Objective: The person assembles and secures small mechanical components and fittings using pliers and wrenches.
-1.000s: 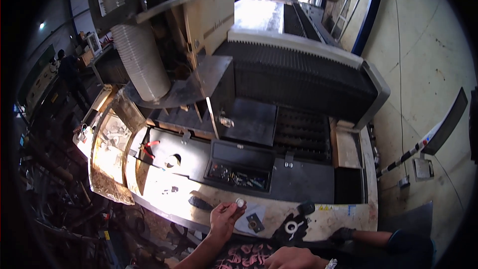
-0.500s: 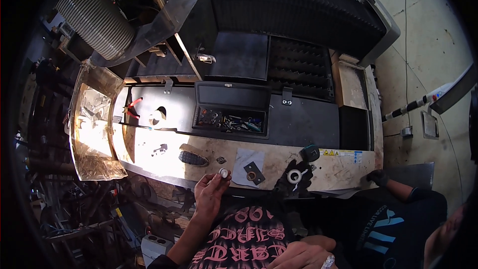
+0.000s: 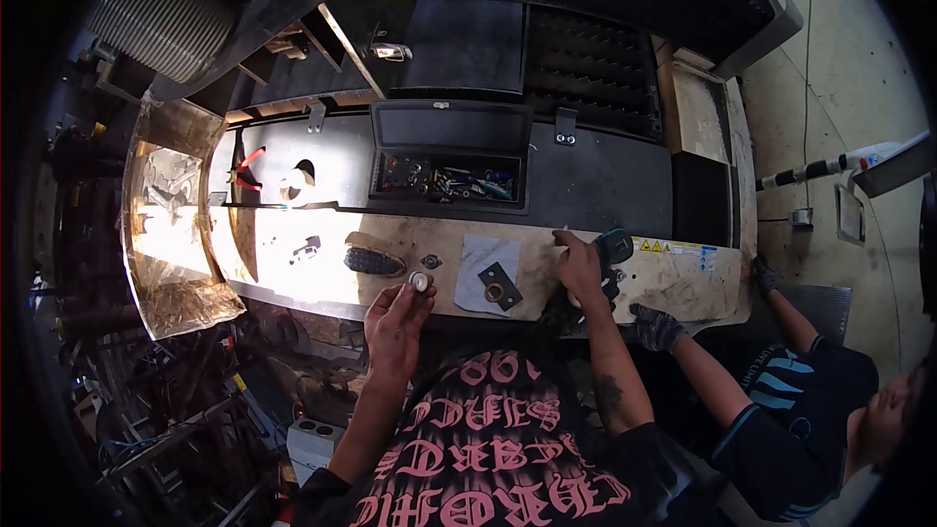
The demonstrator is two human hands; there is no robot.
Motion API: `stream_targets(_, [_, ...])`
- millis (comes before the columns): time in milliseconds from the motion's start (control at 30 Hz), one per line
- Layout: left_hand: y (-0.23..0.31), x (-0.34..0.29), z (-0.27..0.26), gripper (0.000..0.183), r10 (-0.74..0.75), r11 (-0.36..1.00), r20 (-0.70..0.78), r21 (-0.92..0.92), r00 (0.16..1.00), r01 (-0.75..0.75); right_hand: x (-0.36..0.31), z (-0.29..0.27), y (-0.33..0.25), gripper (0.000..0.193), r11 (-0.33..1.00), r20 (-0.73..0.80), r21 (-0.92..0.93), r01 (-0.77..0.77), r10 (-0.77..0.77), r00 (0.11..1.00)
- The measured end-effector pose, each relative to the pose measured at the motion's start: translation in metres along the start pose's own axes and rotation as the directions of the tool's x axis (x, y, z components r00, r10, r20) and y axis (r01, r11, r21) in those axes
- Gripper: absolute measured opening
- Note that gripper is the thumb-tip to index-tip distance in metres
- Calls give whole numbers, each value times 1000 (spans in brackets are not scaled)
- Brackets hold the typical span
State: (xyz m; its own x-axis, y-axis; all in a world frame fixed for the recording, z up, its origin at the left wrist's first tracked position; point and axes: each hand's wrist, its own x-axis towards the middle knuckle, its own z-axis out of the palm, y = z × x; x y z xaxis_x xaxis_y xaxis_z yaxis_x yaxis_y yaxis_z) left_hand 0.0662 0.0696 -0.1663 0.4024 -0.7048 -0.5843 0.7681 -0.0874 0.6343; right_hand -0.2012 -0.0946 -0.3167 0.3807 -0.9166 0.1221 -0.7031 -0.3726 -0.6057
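Pinched between the thumb and fingers of my left hand [image 3: 395, 317] is a small white ring-shaped part [image 3: 420, 281], held just over the bench's near edge. My right hand [image 3: 581, 268] reaches over the bench to the right, bare, its forefinger stretched out and nothing visible in its fingers. Beside it lies a dark green and black object [image 3: 614, 246], its kind unclear. Partly covered by my right arm is a dark glove-like shape. Between my hands, a dark flat plate [image 3: 508, 278] with a brass-coloured ring [image 3: 495, 292] lies on a white sheet [image 3: 471, 278].
A dark textured oval piece [image 3: 374, 260] and a small round metal part [image 3: 429, 262] lie on the bench. Behind stands an open black toolbox [image 3: 381, 197] with loose tools. Red-handled pliers [image 3: 246, 168] lie further left. A co-worker's gloved hand [image 3: 659, 328] is close at the right.
My right hand has risen from near my body and moved forward over the bench. The white roll beside the dark glove is now hidden. The co-worker has brought a gloved hand closer. My view has shifted.
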Motion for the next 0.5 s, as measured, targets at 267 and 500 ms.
stream_targets(267, [-3,2,-5,13,16,999,5,-28,1000,-16,-1,6,-1,34,996,174,58,-67,56,983])
stream_targets(500, [-10,2,-18,13,9,999,-17,-36,1000,-9,-35,-24,-58,37,946,422,207,-249,143,895])
